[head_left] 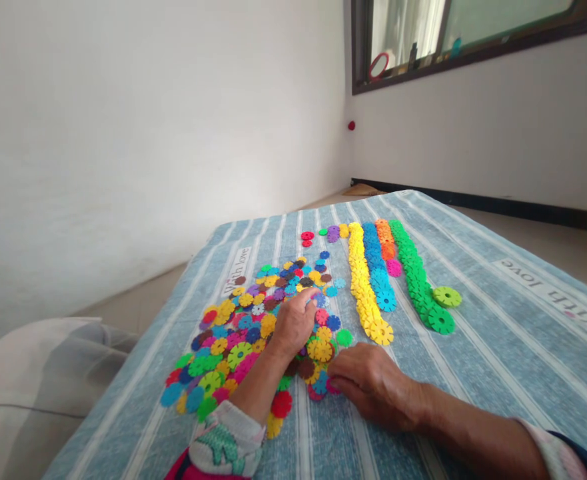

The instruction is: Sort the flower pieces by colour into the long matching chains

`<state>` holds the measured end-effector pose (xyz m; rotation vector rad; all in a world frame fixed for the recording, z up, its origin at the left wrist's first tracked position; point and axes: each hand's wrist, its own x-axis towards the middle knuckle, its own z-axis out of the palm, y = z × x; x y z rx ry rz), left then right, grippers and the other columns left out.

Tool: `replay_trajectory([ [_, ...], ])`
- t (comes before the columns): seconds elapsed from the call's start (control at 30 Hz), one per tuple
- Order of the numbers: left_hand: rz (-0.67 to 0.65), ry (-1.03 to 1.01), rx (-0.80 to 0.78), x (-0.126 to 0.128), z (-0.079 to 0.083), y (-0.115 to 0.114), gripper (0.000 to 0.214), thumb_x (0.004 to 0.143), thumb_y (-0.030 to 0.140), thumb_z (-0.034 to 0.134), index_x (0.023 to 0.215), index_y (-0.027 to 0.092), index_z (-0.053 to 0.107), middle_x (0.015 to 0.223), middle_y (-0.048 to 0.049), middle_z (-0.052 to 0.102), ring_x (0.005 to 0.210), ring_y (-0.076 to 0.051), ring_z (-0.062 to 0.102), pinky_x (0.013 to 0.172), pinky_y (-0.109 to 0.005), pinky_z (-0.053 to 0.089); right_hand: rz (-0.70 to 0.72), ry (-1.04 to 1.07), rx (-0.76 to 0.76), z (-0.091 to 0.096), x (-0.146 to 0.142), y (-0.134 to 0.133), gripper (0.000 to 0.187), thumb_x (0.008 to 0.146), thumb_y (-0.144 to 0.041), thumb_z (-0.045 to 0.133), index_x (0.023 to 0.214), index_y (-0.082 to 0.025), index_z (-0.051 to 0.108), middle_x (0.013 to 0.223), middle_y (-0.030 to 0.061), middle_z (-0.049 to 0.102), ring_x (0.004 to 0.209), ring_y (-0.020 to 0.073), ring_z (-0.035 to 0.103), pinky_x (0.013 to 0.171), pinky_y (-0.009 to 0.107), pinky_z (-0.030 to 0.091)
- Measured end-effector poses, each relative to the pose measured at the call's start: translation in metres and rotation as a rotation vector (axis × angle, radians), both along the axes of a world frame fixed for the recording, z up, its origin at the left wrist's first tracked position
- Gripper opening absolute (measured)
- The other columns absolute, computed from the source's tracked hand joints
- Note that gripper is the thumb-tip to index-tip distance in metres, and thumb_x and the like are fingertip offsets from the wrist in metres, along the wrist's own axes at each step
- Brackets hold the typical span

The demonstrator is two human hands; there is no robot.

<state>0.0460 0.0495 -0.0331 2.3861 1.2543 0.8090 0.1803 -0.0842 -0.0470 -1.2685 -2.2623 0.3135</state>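
Right now, the left hand [296, 325] sits curved over a loose heap of multicoloured plastic snowflake discs [233, 347], its fingertips among them, though whether it pinches one cannot be told. The right hand [373, 387] lies curled at the heap's near right edge, its fingertips [337, 375] touching or just beside a pink disc [332, 387]; its grip is equally unclear. Everything lies on a blue striped cover [498, 347]. Right of the heap, a yellow row [360, 280], a blue row [377, 263], an orange row [385, 239] and a green row [413, 280] of linked discs run side by side from near to far.
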Motion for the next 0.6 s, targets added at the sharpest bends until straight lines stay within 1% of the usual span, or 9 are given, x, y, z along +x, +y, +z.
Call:
replay_trajectory([
  [0.17, -0.032, -0.019, -0.015, -0.0029, 0.0017, 0.0016, 0.033, 0.083, 0.017, 0.044, 0.104, 0.021, 0.069, 0.106, -0.0029, 0.073, 0.102, -0.018, 0.066, 0.094, -0.03, 0.05, -0.006, 0.069, -0.028, -0.0017, 0.0018, 0.0001, 0.021, 0.093, -0.022, 0.044, 0.078, -0.018, 0.058, 0.074, 0.0009, 0.063, 0.068, 0.0134, 0.056, 0.066, 0.025, 0.038],
  [0.37, -0.031, -0.027, -0.016, -0.0052, 0.0016, 0.0025, 0.033, 0.081, 0.018, 0.046, 0.102, 0.018, 0.07, 0.102, -0.0043, 0.073, 0.096, -0.02, 0.068, 0.091, -0.033, 0.052, -0.006, 0.058, -0.016, -0.0042, 0.0013, 0.0009, 0.02, 0.092, -0.022, 0.045, 0.076, -0.019, 0.057, 0.073, 0.0002, 0.061, 0.067, 0.0132, 0.055, 0.065, 0.025, 0.036],
  [0.6, -0.041, -0.061, -0.018, -0.0062, -0.0024, 0.0028, 0.029, 0.078, 0.018, 0.049, 0.096, 0.017, 0.071, 0.097, -0.005, 0.074, 0.094, -0.02, 0.069, 0.09, -0.031, 0.052, -0.011, 0.058, 0.0, -0.0058, 0.0012, 0.0017, 0.02, 0.092, -0.021, 0.045, 0.075, -0.019, 0.055, 0.071, -0.0002, 0.061, 0.065, 0.0127, 0.054, 0.064, 0.025, 0.034],
])
